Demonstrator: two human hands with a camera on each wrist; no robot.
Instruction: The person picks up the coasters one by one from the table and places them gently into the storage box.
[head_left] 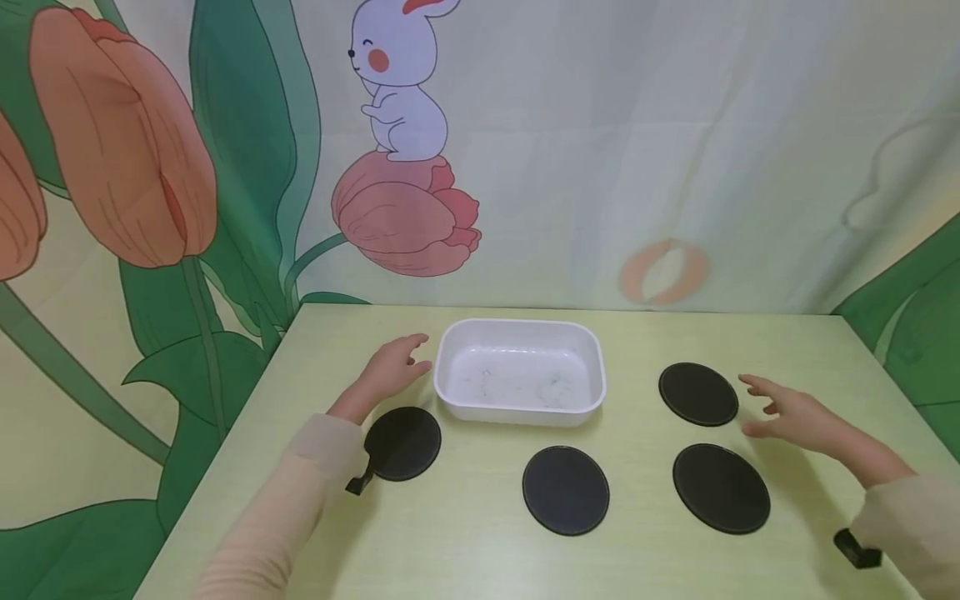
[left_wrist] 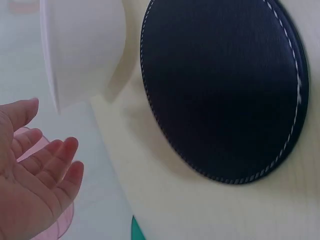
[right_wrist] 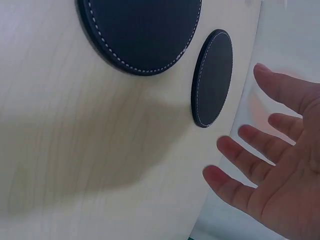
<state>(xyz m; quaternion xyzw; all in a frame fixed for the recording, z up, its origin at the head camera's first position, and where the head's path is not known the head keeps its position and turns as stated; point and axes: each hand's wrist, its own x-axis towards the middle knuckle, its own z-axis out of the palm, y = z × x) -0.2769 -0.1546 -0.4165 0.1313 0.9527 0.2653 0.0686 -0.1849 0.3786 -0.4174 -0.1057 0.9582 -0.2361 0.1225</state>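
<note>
Just left of a white rectangular basin (head_left: pixel 519 414), my left hand (head_left: pixel 390 367) hovers with nothing in it, its fingers relaxed and apart. Below that wrist lies a round black coaster (head_left: pixel 405 444) with a stitched rim, seen large in the left wrist view as a dark coaster (left_wrist: pixel 225 90). On the right side, my right hand (head_left: pixel 798 421) is held over the table, empty, thumb and fingers spread. Nearest to it are the back right coaster (head_left: pixel 699 394) and the front right coaster (head_left: pixel 722 488). The right wrist view shows the palm (right_wrist: pixel 295 195) facing inward.
One more black coaster (head_left: pixel 566 490) lies in front of the basin. All of this rests on a pale wood-grain table (head_left: pixel 480 550). Behind the table hangs a curtain (head_left: pixel 555 167) printed with tulips and a rabbit. Faint dark marks show on the basin's floor.
</note>
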